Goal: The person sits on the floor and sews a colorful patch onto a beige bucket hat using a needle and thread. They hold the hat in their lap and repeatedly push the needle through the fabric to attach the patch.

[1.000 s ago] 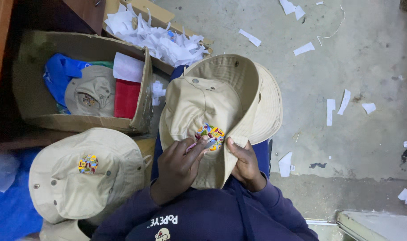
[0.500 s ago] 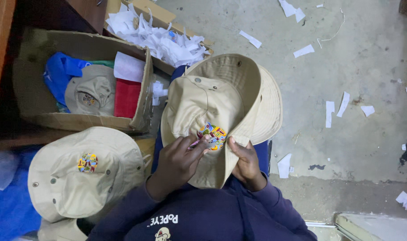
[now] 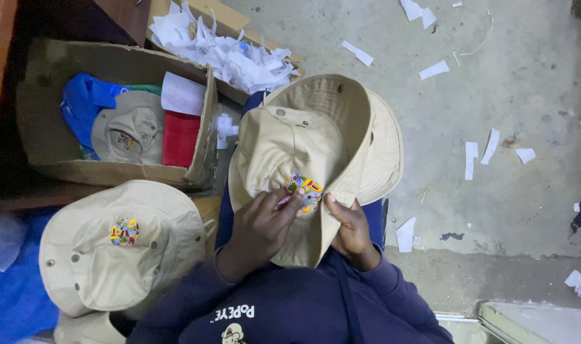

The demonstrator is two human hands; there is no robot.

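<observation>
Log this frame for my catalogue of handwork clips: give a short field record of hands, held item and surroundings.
left hand: fingertips on the colourful patch of the held hat
right hand: pinches the folded brim of the beige bucket hat
second hat: beige, same kind of patch, lies at the left
cardboard box: holds another hat and blue and red cloth
floor: concrete, scattered white paper scraps

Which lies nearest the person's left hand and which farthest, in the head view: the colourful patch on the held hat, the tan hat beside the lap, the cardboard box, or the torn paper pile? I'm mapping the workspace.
From the left hand:
1. Colourful patch, at its fingertips on the held hat.
2. Tan hat, lower left.
3. Cardboard box, upper left.
4. Paper pile, top centre; too close to the box to rank firmly.
</observation>
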